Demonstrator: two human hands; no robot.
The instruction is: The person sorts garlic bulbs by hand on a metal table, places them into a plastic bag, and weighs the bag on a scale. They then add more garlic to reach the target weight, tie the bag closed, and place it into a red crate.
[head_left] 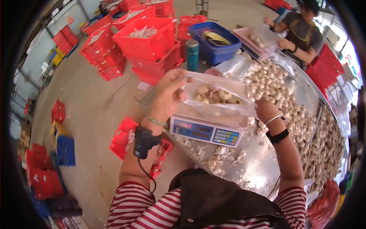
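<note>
Head view: left hand (169, 93) pinches one end of a clear plastic bag (228, 110), right hand (265, 110) fingers closed on the other. Garlic bulbs (224, 95) inside. Bag's over the digital scale (207, 131); can't tell if touching. Loose garlic heap (280, 89) beside it.

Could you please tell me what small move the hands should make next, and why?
Probably settle the clear bag on the scale and ease the grip: garlic bulbs are already inside, and the left hand and right hand hold opposite ends above the scale, which might disturb a weight reading.
</note>
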